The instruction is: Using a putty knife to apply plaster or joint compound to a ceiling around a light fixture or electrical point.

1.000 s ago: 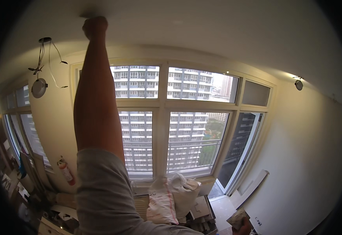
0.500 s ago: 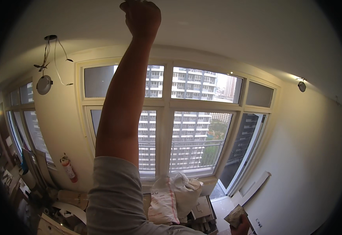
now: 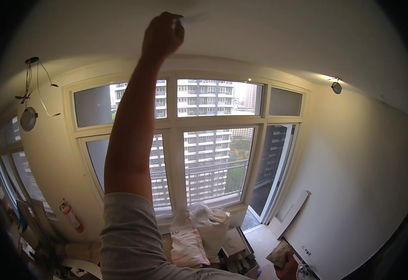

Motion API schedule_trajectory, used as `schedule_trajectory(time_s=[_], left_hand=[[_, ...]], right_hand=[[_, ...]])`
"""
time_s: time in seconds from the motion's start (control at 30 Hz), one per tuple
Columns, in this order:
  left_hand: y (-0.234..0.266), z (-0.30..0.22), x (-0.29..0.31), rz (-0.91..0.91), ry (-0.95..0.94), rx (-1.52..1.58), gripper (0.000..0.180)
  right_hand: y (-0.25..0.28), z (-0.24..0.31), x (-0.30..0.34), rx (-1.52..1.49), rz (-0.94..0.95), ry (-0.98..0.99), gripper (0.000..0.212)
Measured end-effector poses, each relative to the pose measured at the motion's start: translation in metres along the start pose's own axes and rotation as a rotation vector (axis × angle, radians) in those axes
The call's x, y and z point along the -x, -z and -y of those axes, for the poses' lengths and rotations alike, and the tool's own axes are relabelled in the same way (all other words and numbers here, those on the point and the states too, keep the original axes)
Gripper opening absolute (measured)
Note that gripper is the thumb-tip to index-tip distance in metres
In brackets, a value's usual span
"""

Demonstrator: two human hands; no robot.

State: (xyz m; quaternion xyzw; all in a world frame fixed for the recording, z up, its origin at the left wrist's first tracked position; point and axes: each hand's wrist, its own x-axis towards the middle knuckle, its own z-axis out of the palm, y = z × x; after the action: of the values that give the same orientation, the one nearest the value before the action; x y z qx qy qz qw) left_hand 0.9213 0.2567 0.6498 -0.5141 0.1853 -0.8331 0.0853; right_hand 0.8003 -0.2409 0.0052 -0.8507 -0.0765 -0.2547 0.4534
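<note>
My raised left hand is closed near the ceiling, its bare arm crossing in front of the window. A putty knife sticks out of the fist to the right. Its thin pale blade is smeared by motion and lies close to the ceiling surface; whether it touches I cannot tell. At the lower right, my right hand is closed on a small putty board, a flat squarish piece with beige, lumpy matter on it. Most of that hand's fingers are hidden or dark.
Below the window stand stuffed sacks beside stacked boxes. A long white panel leans near the open balcony door. Ceiling lamps hang loose by wires, one lamp at left, another at right. A fire extinguisher hangs at left.
My left hand has come lower in the picture, and the blade now shows to its right. The room has shifted left in view. My right hand still grips the board.
</note>
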Motion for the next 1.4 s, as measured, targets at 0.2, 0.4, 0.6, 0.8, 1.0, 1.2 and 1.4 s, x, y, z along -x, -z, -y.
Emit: schedule_trajectory(time_s=[0.2, 0.4, 0.6, 0.8, 1.0, 1.2, 1.4], left_hand=[[0.006, 0.008, -0.046, 0.089, 0.052, -0.195, 0.026], [0.004, -0.022, -0.054, 0.113, 0.123, -0.222, 0.017], [0.009, -0.036, -0.05, 0.01, 0.222, -0.236, 0.016], [0.007, -0.039, -0.052, 0.078, 0.21, -0.279, 0.016], [0.002, -0.038, -0.053, 0.059, 0.173, -0.265, 0.016], [0.006, -0.039, -0.052, 0.039, 0.232, -0.3, 0.016], [-0.01, -0.003, -0.051, 0.247, 0.145, -0.287, 0.022]], right_hand=[[0.021, -0.009, 0.018, 0.103, -0.039, 0.029, 0.056], [0.03, 0.005, 0.019, 0.001, -0.046, -0.027, 0.06], [0.019, 0.018, 0.009, -1.366, -0.335, -0.669, 0.059], [0.032, 0.016, 0.012, 0.069, -0.051, 0.061, 0.061], [0.03, 0.036, 0.007, 0.0, -0.024, -0.043, 0.057], [0.029, 0.038, 0.009, 0.054, -0.038, -0.039, 0.056], [0.028, 0.029, 0.013, 0.09, -0.019, -0.042, 0.058]])
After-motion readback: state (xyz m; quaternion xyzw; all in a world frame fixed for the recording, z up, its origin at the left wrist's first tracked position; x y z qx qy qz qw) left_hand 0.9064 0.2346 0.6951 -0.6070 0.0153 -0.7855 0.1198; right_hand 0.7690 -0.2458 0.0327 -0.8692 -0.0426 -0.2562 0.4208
